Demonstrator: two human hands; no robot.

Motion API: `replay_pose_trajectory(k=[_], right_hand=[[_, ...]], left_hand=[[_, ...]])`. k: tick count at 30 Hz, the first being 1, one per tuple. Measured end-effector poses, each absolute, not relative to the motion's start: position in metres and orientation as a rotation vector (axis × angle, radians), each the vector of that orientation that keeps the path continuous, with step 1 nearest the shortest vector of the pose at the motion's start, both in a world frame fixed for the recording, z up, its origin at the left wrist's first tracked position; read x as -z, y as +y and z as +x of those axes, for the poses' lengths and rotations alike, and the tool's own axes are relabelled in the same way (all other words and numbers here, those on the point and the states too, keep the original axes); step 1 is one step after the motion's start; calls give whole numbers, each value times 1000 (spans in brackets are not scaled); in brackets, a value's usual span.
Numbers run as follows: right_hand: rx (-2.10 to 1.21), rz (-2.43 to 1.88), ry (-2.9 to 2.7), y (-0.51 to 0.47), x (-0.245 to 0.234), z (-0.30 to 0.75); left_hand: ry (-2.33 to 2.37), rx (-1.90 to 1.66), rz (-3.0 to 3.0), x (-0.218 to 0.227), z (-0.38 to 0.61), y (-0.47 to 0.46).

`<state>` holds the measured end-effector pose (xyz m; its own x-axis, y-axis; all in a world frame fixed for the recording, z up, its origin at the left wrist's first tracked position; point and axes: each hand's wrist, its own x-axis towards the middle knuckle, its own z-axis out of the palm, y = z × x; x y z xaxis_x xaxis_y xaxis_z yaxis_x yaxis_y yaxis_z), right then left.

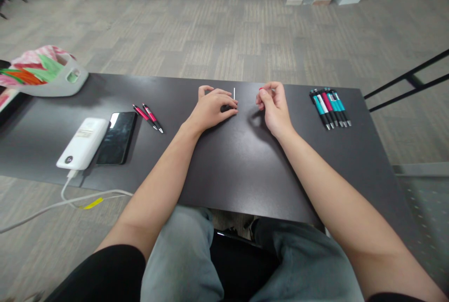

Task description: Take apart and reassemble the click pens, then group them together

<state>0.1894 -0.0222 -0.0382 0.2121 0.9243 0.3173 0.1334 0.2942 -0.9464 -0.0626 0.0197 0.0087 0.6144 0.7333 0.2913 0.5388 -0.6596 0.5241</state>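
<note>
My left hand (214,107) rests low over the middle of the table, its fingers closed round a black pen part (225,108). A thin white stick like a pen refill (234,93) shows upright beside those fingertips; whether it joins the black part I cannot tell. To the right, my right hand (275,108) is raised a little above the table with curled fingers. A small red piece (261,89) peeks out at its fingertips, and the rest of it is hidden. Two red-and-black pens (149,117) lie to the left of my left hand.
Several teal, white and red pens (329,108) lie in a row at the right. On the left are a white power bank (84,143) with a cable (94,195), a black phone (117,138) and a white basket (75,80) holding colourful cloth or wrappers. A black metal frame (414,80) stands beyond the right edge.
</note>
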Motion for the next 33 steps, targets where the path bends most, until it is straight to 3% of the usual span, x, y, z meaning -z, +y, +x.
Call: replay_pose_trajectory(k=[12, 21, 33], right_hand=[[-654, -1207, -1375, -33, 22, 182], [-840, -1198, -1357, -26, 33, 196], [-663, -1295, -1588, -32, 26, 197]], left_hand=[[1224, -806, 2390, -23, -60, 14], [1540, -1002, 2185, -17, -61, 25], [1275, -815, 2363, -18, -56, 15]])
